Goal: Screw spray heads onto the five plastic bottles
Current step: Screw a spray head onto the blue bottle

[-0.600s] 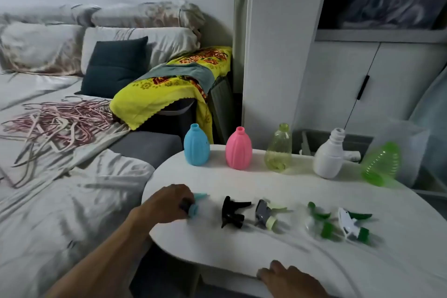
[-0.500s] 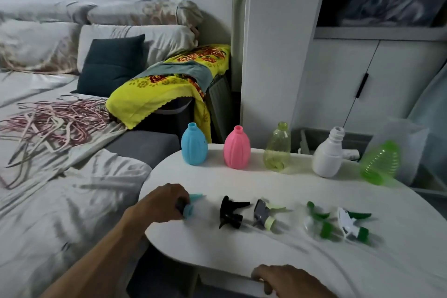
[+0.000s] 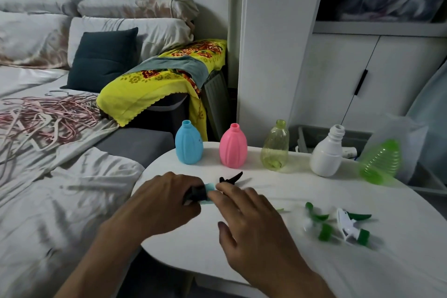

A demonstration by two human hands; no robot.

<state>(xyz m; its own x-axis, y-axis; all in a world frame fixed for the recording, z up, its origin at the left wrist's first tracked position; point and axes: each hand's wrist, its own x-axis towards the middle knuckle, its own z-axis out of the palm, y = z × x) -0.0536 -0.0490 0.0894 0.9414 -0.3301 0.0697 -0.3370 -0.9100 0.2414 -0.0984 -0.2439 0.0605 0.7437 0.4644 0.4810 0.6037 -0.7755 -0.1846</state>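
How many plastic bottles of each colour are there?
Blue opaque plastic bottle: 1
Pink opaque plastic bottle: 1
Clear yellow-green plastic bottle: 1
White plastic bottle: 1
Clear green ribbed plastic bottle: 1
Total: 5

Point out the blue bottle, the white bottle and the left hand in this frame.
blue bottle [image 3: 189,147]: head view, middle of its ribbed body.
white bottle [image 3: 326,156]: head view, its rounded lower body.
left hand [image 3: 162,201]: head view, back of the hand.

Bottles past the hands are smooth plastic, blue bottle [image 3: 189,145] opaque and matt-ish, yellow-green bottle [image 3: 275,147] see-through, table [image 3: 278,273] matt white.
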